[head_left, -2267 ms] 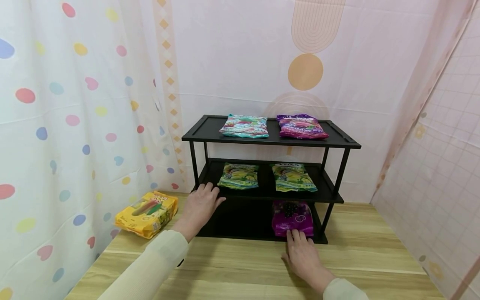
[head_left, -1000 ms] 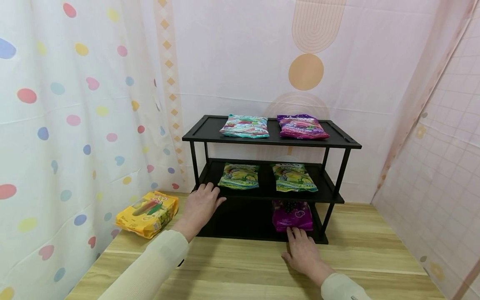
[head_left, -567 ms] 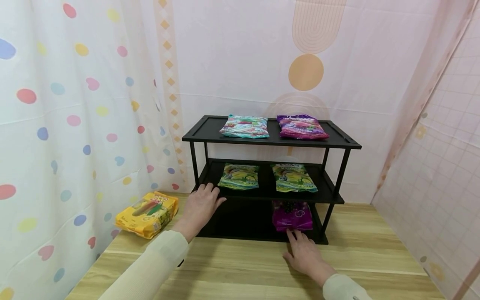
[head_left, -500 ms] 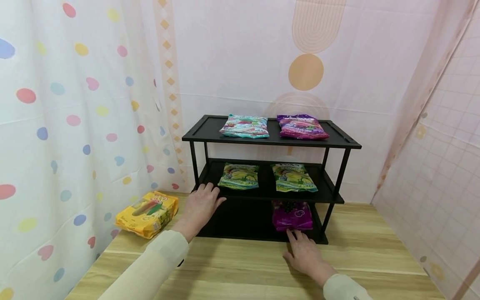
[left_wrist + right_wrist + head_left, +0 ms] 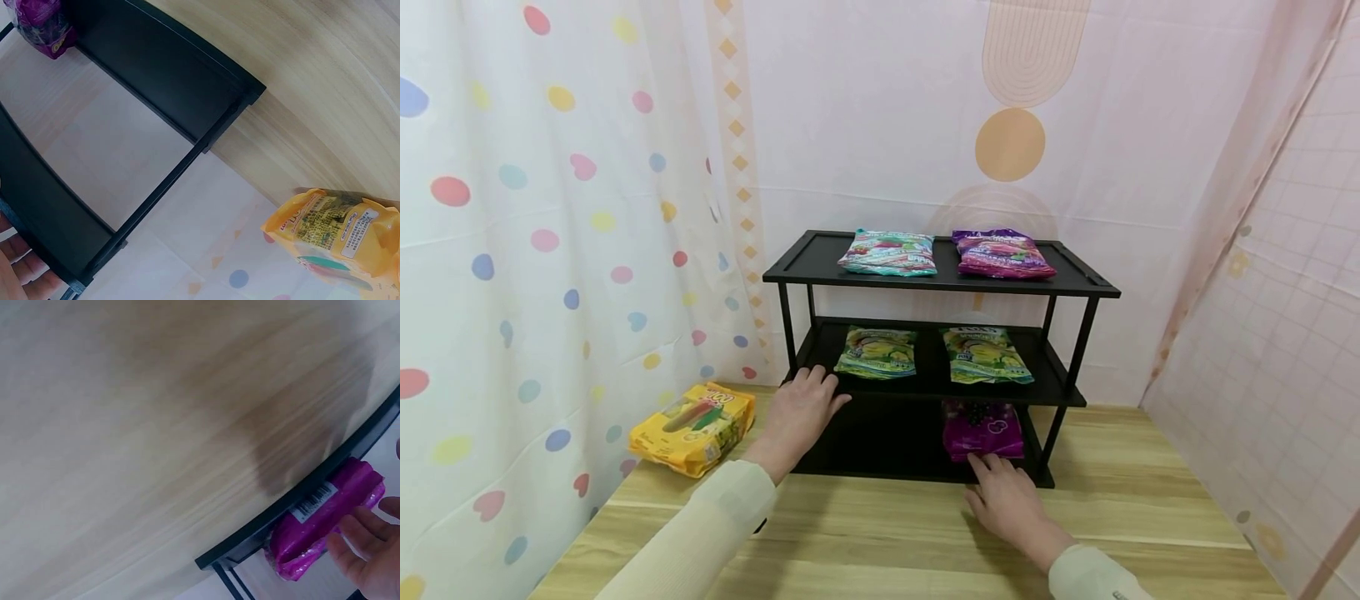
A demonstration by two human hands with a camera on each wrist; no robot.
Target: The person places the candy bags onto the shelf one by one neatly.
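A black three-tier rack (image 5: 880, 393) stands on the wooden table. On the right of its bottom shelf lies a purple bag (image 5: 981, 433) with a grape picture. My right hand (image 5: 1009, 500) is at the bag's front edge, fingers extended; in the right wrist view the fingers (image 5: 359, 534) are close beside the purple bag (image 5: 331, 509). My left hand (image 5: 799, 412) holds the front left corner of the middle shelf. The left wrist view shows its fingers (image 5: 28, 267) passing over the rim, with the tips hidden behind it.
Two green-yellow bags (image 5: 877, 353) lie on the middle shelf. Up on the top shelf are a teal-white bag (image 5: 889, 253) and a purple-pink bag (image 5: 1003, 253). A yellow pack (image 5: 694, 427) sits on the table left of the rack. Patterned curtains surround the table.
The purple bag has slid slightly back into the bottom shelf since the earliest frame. My right fingertips have shifted a little left along its front edge. The left hand has stayed put.
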